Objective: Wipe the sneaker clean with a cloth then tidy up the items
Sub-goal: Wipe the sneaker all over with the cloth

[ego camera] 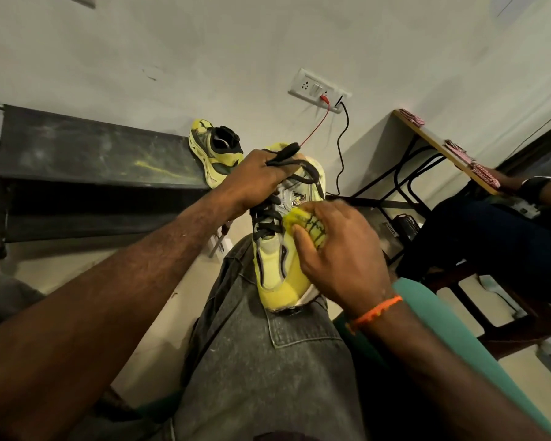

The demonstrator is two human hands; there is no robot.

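A yellow sneaker stands near the centre of the frame, resting on the person's knee, which is covered in grey denim. Its long axis runs up and down the picture: the rounded toe points toward the bottom, the heel toward the wall at the top. The upper is pale yellow mesh with grey panels and black laces; the sole edge looks worn and whitish.

The left hand grips the heel end, fingers curled around the collar and the black pull tab. The right hand, with an orange thread at the wrist, presses a yellow cloth with dark markings against the sneaker's side, fingers bent over the bunched fabric.

A second sneaker lies on its side just left of centre, at the end of a dusty black shelf. Above, a wall socket carries a red wire and a black cable. At the right edge stands a wooden table with black metal legs, and another person sits beside it.
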